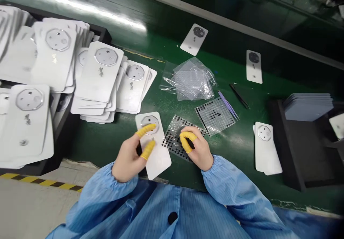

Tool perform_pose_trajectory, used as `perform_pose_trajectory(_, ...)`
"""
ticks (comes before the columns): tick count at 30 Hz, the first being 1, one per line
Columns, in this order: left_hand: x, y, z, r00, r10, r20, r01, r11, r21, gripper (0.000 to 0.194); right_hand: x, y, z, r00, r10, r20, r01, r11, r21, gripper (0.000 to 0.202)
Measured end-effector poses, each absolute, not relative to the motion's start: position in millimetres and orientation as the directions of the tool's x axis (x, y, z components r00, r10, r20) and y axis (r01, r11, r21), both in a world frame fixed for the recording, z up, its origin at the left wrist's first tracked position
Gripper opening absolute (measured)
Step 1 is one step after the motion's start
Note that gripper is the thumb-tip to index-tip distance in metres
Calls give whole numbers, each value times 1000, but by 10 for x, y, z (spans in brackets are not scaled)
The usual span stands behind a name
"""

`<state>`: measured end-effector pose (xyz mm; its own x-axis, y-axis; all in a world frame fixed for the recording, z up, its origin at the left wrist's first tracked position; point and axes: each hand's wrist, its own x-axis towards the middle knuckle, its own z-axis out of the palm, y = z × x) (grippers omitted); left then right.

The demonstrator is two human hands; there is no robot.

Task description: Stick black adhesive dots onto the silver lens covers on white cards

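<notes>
The left hand [131, 157] is resting open over a white, round-cornered rectangular panel [158, 160] on the green table [106, 142]. The right hand [198, 147] is pinching over a clear, black-dotted plastic sheet [174, 135], any held item indiscernible.

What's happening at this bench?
A person's left hand is open over a white panel, thumb and a finger spread near its round section. The right hand is pinched over a clear sheet of black dots; whether it holds one isn't clear. A second dotted sheet and purple tweezers lie beyond. More white panels are stacked at left.
</notes>
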<state>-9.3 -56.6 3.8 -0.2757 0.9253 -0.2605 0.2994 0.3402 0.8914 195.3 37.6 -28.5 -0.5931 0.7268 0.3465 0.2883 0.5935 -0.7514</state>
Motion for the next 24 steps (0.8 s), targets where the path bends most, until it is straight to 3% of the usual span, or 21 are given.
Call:
perform_pose_trajectory(3, -154, -677, 209, -416, 884, -212, 170, 305, 937, 77, 1961, 376, -131, -570, 711, 411, 307, 648, -696, 21)
perform_pose_trajectory(5, -62, -691, 321, -394, 893, -217, 73, 265, 961, 89, 1928, 361, 44, -533, 717, 449, 322, 663, -676, 26)
perform_pose_trajectory(11, 339, -583, 451, -184, 973, -138, 39, 148, 988, 65, 1799, 298, 476, -606, 653, 453, 261, 702, -663, 37)
perform_pose_trajectory(17, 396, -550, 463, -214, 972, -100, 55, 115, 992, 61, 1885, 248, 458, -727, 456, 514, 283, 880, -381, 32)
perform_pose_trajectory(24, 398, -570, 415, -135, 984, -113, 114, 129, 985, 57, 1951, 254, 404, -739, 440, 510, 258, 885, -388, 33)
